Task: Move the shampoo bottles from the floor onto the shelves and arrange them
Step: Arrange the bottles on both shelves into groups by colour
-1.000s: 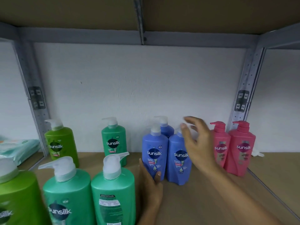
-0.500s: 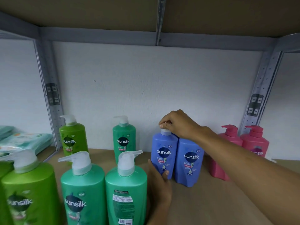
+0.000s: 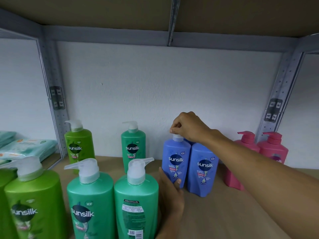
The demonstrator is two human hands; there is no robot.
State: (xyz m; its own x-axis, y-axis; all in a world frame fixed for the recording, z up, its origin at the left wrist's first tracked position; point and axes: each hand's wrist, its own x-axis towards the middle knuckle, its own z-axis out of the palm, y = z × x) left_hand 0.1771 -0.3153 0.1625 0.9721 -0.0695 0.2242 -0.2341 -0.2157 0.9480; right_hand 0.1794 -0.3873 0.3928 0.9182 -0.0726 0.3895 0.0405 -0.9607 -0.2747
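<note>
Shampoo bottles stand upright on a wooden shelf [image 3: 224, 213]. My right hand [image 3: 188, 128] pinches the pump cap of the left blue bottle [image 3: 175, 157]. My left hand [image 3: 170, 192] holds that bottle's lower part from the front left. A second blue bottle [image 3: 203, 169] touches it on the right, and a third blue one behind is mostly hidden. Two pink bottles [image 3: 274, 149] stand at the right, partly behind my forearm. Teal bottles [image 3: 89, 204] [image 3: 136, 202] and a lime green bottle [image 3: 32, 204] are up front; another teal bottle [image 3: 133, 145] and lime bottle [image 3: 79, 145] stand by the back wall.
Grey metal uprights [image 3: 55, 100] [image 3: 279, 100] frame the bay, with a shelf board close overhead. Packs of wipes [image 3: 29, 149] lie in the bay to the left. Bare shelf board shows in front of the blue and pink bottles.
My right hand came down from open in front of the bottles and closed on the left blue bottle's pump cap. The left hand stayed at that bottle's base. The view shifted left.
</note>
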